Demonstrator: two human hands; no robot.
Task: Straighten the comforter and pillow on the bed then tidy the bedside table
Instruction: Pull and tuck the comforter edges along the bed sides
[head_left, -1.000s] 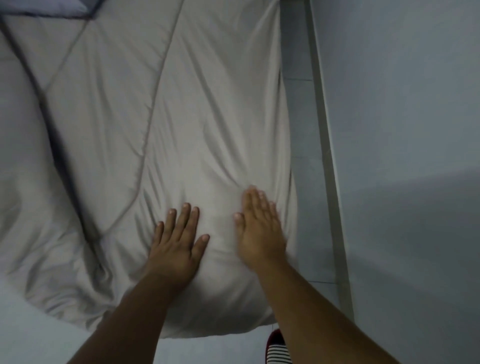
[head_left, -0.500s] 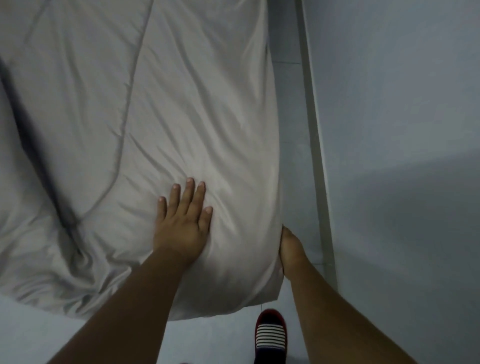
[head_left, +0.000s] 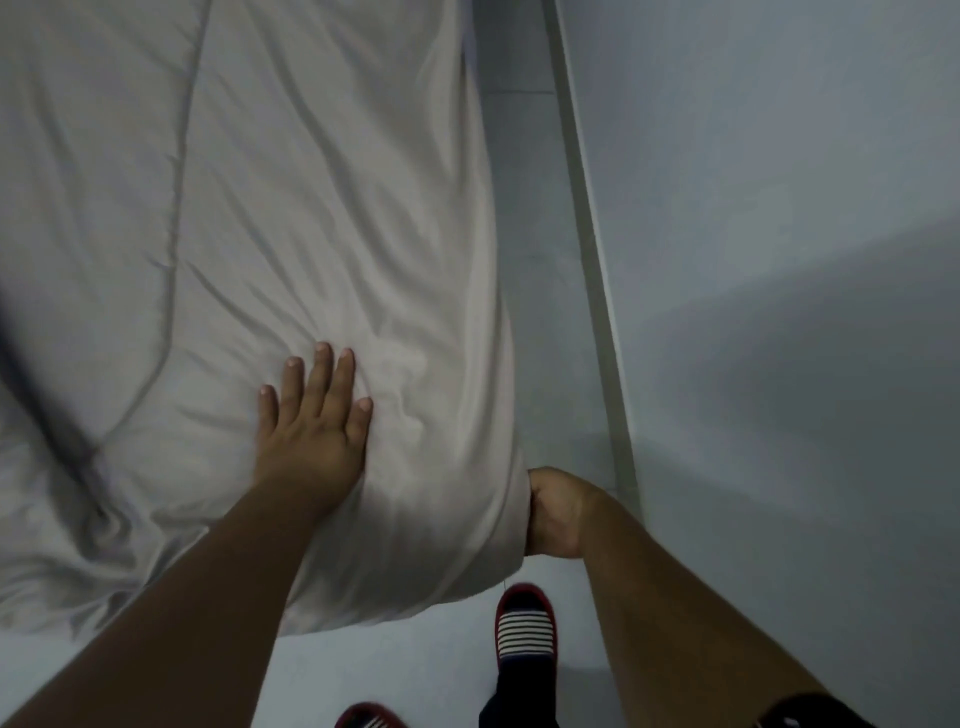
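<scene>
A pale grey quilted comforter (head_left: 311, 208) covers the bed and fills the left and middle of the view, wrinkled and hanging over the near corner. My left hand (head_left: 311, 421) lies flat on it, fingers spread, near that corner. My right hand (head_left: 553, 512) is at the comforter's right side edge, its fingers tucked behind the hanging fabric and hidden. No pillow or bedside table is in view.
A narrow strip of pale floor (head_left: 535, 234) runs between the bed and a white wall (head_left: 779, 260) with a skirting board (head_left: 587, 234) on the right. My feet in red striped slippers (head_left: 524, 626) stand on the floor at the bed's corner.
My right hand slid off the top of the comforter to its right edge and went behind the hanging fabric. My left hand stayed pressed flat. The view shifted down and nearer.
</scene>
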